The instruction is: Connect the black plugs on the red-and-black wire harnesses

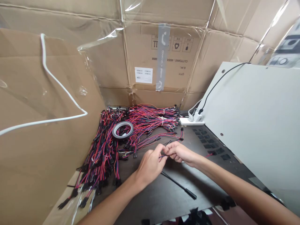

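My left hand (151, 164) and my right hand (179, 152) meet over the dark table (164, 193), both pinched on a thin black cable (178, 185) that trails toward the front and ends in a plug. Behind and left of the hands lie heaps of red, blue and black wire harnesses (103, 156) with black connectors. A roll of dark tape (122, 129) rests on the wires just behind my left hand.
Cardboard walls wrapped in clear film (161, 56) enclose the table at the back and left. A white cord (58, 84) hangs over the left wall. A white power strip (191, 121) with plugs sits at the back right. A grey panel (257, 118) stands on the right.
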The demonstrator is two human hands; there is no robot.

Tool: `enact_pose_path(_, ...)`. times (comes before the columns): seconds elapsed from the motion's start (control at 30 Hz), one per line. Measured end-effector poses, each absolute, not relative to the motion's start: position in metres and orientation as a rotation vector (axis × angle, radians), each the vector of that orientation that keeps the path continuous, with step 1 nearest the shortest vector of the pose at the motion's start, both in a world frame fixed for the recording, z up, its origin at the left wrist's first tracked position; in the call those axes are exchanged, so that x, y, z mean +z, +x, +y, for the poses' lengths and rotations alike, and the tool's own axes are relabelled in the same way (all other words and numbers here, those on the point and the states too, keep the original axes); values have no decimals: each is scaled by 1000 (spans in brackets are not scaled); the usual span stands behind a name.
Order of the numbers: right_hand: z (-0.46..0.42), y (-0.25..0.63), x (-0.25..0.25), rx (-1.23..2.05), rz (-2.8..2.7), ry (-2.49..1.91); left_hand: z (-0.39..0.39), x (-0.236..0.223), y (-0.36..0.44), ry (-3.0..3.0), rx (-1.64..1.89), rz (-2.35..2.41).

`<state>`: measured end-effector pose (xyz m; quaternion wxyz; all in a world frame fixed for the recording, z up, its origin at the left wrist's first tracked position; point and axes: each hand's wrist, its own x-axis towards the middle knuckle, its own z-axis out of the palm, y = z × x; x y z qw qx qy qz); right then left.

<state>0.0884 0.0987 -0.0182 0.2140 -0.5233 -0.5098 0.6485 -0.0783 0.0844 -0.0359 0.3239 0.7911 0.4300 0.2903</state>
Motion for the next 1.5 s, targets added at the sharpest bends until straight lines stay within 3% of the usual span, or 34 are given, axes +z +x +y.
enact_pose_path(0.2, 104, 89, -16, 1690, -1575, -1452, 86, -40, -81, 2125, 808, 1011)
enact_pose_path(0.37, 108, 87, -10, 1366, -1786, -1399, 91, -37, -84, 2022, 875, 1105)
enact_pose_path(0.6, 98, 91, -11, 658, -2231, -1184, 103, -29, -84, 1826, 823, 1154)
enact_pose_path(0.83, 100, 93, -12, 265, -2468, -1054, 110, -27, -85, 1483, 797, 1053)
enact_pose_path(1.17, 109, 89, -14, 4, -2620, -1086, 115, -30, -87, 1583, 757, 1063)
enact_pose_path(1.5, 90, 85, -7, 38, -2543, -1298, 121, -42, -87, 1442, 753, 1120)
